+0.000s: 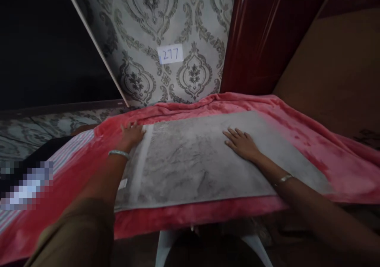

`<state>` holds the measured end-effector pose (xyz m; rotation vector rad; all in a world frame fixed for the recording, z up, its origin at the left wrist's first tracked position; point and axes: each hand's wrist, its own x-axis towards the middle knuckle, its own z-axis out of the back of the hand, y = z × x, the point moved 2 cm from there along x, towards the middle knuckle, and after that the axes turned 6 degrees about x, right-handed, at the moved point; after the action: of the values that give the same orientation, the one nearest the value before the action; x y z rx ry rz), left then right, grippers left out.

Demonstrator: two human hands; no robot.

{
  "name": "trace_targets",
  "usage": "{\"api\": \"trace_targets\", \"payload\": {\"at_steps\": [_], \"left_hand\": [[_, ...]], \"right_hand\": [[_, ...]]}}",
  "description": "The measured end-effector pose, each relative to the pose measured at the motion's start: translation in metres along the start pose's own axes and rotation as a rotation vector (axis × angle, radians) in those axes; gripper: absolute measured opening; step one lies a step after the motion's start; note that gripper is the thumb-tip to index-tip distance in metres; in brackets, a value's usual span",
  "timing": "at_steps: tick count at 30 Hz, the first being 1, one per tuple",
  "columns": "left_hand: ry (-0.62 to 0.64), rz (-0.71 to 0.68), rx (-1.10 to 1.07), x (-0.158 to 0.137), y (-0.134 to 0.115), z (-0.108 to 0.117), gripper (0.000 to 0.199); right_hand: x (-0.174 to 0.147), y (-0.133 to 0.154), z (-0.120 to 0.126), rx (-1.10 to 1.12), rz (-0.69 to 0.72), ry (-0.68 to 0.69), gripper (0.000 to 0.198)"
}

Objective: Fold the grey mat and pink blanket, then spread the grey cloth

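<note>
A grey plush towel [181, 164] lies spread flat over a red blanket [204, 215]. A paler band runs along its left end, and a small white tag shows at the lower left edge. My left hand [132, 134] rests at the towel's upper left corner, fingers spread, partly on the blanket. Toward the right half of the towel, my right hand [242, 143] lies palm down with its fingers apart. Each wrist wears a bracelet. Neither hand grips anything that I can see.
Behind the blanket stands a patterned wall with a paper label [170, 53] reading 277. A large dark screen [53, 45] is at the left, a dark red wooden panel [264, 33] at the right. Striped cloth [71, 144] shows at the left edge. A white chair [164, 243] sits below.
</note>
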<state>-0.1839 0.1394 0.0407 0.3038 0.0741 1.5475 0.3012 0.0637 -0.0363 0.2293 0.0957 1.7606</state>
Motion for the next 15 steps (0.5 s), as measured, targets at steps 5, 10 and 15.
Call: {"api": "trace_targets", "payload": {"at_steps": [5, 10, 15], "left_hand": [[0.053, -0.365, -0.105, -0.037, -0.083, 0.016, 0.059], [0.114, -0.532, -0.218, -0.08, -0.127, -0.001, 0.062], [0.123, -0.463, -0.222, -0.082, -0.125, -0.005, 0.065]], "right_hand": [[0.005, -0.012, 0.0, 0.045, 0.029, -0.034, 0.066], [0.014, -0.034, -0.001, 0.085, 0.068, -0.022, 0.065], [0.002, -0.075, 0.015, 0.043, -0.065, -0.015, 0.067]]}}
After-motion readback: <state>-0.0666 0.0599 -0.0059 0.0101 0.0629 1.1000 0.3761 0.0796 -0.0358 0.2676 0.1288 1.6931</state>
